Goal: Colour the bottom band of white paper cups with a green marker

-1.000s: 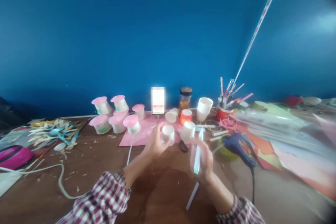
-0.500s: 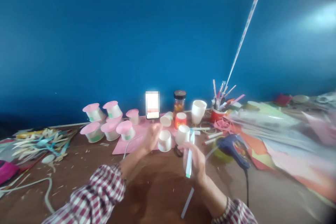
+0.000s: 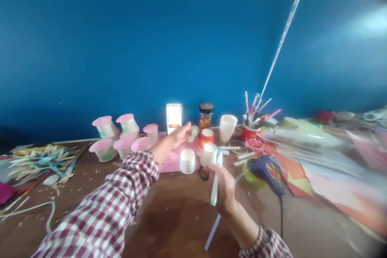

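My left hand (image 3: pixel 180 134) reaches across the table with its fingers apart, at a small paper cup with a green mark (image 3: pixel 194 132). Whether the fingertips touch that cup, I cannot tell. My right hand (image 3: pixel 225 187) is closed around a white marker with a green end (image 3: pixel 214 189), held slanting above the table. Just beyond the right fingers stands a white paper cup (image 3: pixel 208 154). Another white cup (image 3: pixel 188 161) stands between my hands. A red cup (image 3: pixel 207 138) sits upside down behind them.
Several cups with pink paper discs (image 3: pixel 104 150) stand at the left. A phone (image 3: pixel 174 117), a lidded jar (image 3: pixel 206 116) and a red pot of pens (image 3: pixel 250 132) line the back. At the right lie a glue gun (image 3: pixel 267 173) and coloured paper sheets (image 3: pixel 326 185).
My left hand has moved forward and slightly right, up to the small cup with the green mark. My right hand stays almost in place with the marker.
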